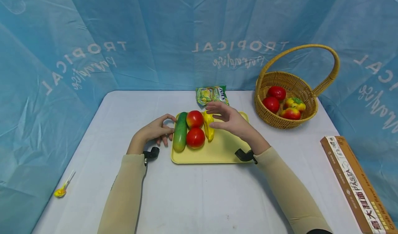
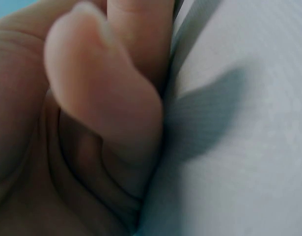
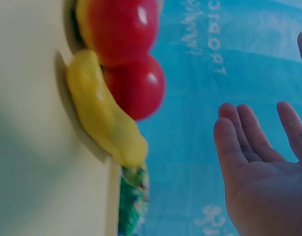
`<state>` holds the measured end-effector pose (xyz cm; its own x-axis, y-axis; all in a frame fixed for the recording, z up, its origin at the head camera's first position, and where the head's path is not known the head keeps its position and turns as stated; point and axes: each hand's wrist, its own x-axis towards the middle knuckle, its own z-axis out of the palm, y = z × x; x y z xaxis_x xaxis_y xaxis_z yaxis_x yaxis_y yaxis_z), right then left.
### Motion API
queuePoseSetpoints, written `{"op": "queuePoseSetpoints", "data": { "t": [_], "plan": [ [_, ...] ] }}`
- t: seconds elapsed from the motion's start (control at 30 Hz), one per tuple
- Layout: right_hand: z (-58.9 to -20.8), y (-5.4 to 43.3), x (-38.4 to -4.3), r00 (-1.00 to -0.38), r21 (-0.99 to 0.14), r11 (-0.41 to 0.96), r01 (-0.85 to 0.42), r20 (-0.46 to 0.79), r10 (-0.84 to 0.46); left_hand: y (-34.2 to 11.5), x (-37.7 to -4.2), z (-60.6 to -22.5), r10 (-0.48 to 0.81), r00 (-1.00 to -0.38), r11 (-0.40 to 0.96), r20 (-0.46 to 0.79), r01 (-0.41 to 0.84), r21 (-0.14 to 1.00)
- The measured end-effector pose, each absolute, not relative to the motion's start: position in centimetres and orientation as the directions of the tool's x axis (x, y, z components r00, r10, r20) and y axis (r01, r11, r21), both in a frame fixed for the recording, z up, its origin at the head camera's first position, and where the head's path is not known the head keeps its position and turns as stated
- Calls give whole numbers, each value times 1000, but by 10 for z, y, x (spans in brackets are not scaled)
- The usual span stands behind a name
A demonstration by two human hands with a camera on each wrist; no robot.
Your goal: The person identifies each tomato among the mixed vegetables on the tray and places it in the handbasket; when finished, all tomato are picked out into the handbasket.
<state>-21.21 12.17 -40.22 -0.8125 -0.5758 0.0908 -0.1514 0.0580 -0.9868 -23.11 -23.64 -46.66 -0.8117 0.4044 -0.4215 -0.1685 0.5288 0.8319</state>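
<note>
A yellow tray (image 1: pixel 222 149) bears a green cucumber (image 1: pixel 180 132), two red round fruits (image 1: pixel 195 138) and a yellow banana (image 1: pixel 209 126). At the tray's left edge is my left hand (image 1: pixel 154 129), its fingers loosely bent near the cucumber; whether they touch the tray is unclear. The left wrist view shows only that hand's fingers (image 2: pixel 101 83) close to the white cloth. Over the banana hovers my right hand (image 1: pixel 231 120), fingers spread and holding nothing. In the right wrist view, a gap separates the right hand (image 3: pixel 268 182) from the banana (image 3: pixel 104 110).
Behind the tray lies a green snack packet (image 1: pixel 211 95). A wicker basket (image 1: pixel 262 111) with several red and yellow fruits or vegetables stands at the back right. On the right is a long pasta box (image 1: pixel 357 185); a lollipop (image 1: pixel 63 187) lies far left. Blue curtains (image 1: pixel 174 27) surround the table.
</note>
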Motion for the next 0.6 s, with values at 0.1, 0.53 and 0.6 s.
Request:
{"op": "queuePoseSetpoints", "data": {
  "t": [0.1, 0.53, 0.6],
  "plan": [
    [-410, 112, -211, -798, -985, 87, -149, 68, -599, -237, -231, -467, 405, -812, 528, -420, -167, 833],
    [-433, 91, -205, -758, -974, 175, -142, -6, -652, -237, -232, -468, 406, -814, 524, -416, -166, 835],
    [-434, 90, -205, -757, -972, 190, -141, -18, -653, -237, -232, -468, 405, -813, 528, -417, -164, 833]
  ]
}}
